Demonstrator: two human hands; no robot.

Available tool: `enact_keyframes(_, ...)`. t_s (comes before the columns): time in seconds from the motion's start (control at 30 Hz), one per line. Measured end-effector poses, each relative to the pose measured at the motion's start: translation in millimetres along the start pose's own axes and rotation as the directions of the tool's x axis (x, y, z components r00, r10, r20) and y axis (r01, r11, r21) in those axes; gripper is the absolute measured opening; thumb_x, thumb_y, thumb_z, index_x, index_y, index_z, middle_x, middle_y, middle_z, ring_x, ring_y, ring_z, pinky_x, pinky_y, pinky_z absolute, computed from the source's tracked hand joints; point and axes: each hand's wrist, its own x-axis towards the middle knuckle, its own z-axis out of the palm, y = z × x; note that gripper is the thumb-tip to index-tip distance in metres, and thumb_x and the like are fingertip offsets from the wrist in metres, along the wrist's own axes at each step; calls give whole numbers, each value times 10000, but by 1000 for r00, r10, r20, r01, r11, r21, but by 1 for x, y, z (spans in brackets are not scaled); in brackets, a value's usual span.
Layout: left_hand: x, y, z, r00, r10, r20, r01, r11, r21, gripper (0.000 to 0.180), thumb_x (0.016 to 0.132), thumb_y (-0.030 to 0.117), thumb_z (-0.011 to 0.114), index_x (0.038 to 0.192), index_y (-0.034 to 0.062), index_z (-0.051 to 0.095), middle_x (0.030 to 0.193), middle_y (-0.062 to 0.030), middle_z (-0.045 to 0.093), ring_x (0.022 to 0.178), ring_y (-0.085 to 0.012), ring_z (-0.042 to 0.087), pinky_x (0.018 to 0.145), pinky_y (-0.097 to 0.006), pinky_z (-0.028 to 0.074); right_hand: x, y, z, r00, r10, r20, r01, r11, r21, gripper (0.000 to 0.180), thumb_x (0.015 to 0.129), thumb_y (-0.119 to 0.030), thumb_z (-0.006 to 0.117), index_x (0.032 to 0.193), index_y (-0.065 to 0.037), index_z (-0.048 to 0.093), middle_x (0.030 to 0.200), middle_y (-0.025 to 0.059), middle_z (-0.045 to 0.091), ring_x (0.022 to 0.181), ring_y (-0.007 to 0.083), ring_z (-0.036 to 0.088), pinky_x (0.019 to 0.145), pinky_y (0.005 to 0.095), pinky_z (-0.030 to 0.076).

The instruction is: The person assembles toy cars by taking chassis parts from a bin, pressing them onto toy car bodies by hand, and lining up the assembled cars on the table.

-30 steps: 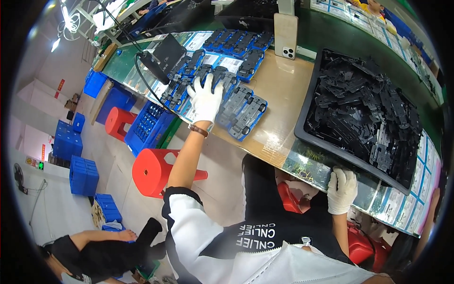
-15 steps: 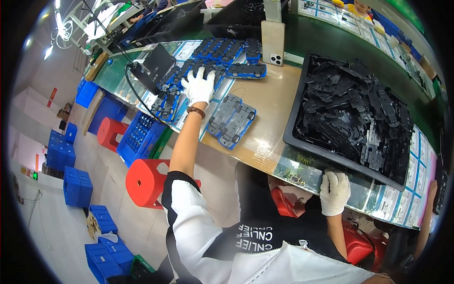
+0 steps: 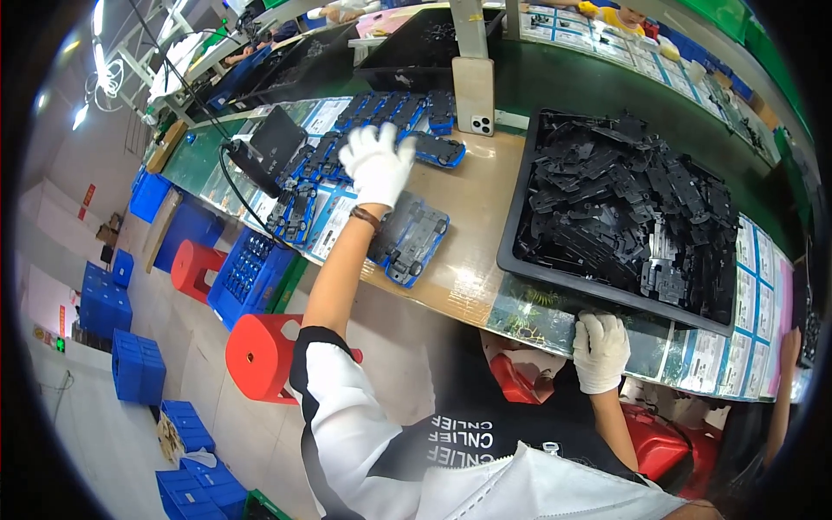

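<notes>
My left hand [image 3: 379, 166], in a white glove, is held over the near part of a group of blue toy cars [image 3: 381, 111] lying wheels up. Its fingers are spread and nothing shows in them; the glove hides some cars. Just below the wrist lies a larger blue toy car [image 3: 418, 241] with a grey underside, apart from the group. My right hand [image 3: 600, 351], gloved too, rests at the table's near edge beside a black tray [image 3: 511, 247]. Its fingers lie over the edge, holding no visible object.
Dark plastic chassis parts [image 3: 624, 208] fill the black tray. A phone [image 3: 473, 97] stands upright against a post behind the cars. To the left, a black box-shaped device [image 3: 264, 152] trails a cable. Red stools [image 3: 260, 357] and blue crates [image 3: 247, 276] stand on the floor.
My left hand has drawn back to the right from the grouped cars, toward the larger car. The whole view has shifted slightly. My right hand stays at the table edge.
</notes>
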Motion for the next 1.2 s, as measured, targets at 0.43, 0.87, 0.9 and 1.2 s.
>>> enact_keyframes(0.43, -8, 43, 11, 941, 245, 232, -193, 955, -224, 250, 833, 291, 727, 998, 116, 662, 1115, -175, 573, 999, -387, 615, 836, -469, 538, -2, -2, -3, 1000, 10, -14, -9, 1000, 29, 144, 824, -90, 710, 953, -129, 660, 891, 74, 599, 833, 301, 604, 729, 420, 507)
enact_keyframes(0.87, -124, 42, -114, 906, 171, 386, -54, 954, -296, 740, 786, 610, 704, 1372, 180, 564, 1443, -183, 438, 1414, -429, 293, 1107, -651, 227, 0, 0, -1, 1000, -14, -15, 14, 1000, 6, 173, 823, -123, 708, 990, -143, 667, 896, 64, 600, 820, 294, 603, 720, 425, 499)
enact_keyframes(0.9, -139, 39, -113, 936, 191, 297, -135, 971, -198, 688, 808, 535, 702, 1387, 195, 552, 1423, -177, 451, 1372, -420, 342, 1081, -624, 271, 0, 0, -1, 999, -32, -11, 32, 999, 9, 185, 824, -124, 709, 1003, -144, 664, 906, 66, 599, 829, 295, 601, 725, 426, 498)
enact_keyframes(1.2, -152, -9, -94, 989, 79, 128, -72, 996, -61, 585, 818, 363, 708, 1368, 239, 551, 1362, -136, 505, 1232, -383, 455, 1008, -585, 359, -6, 0, -2, 1000, -26, 10, 26, 999, 18, 188, 859, -104, 689, 1042, -137, 659, 950, 71, 612, 876, 297, 608, 772, 423, 498)
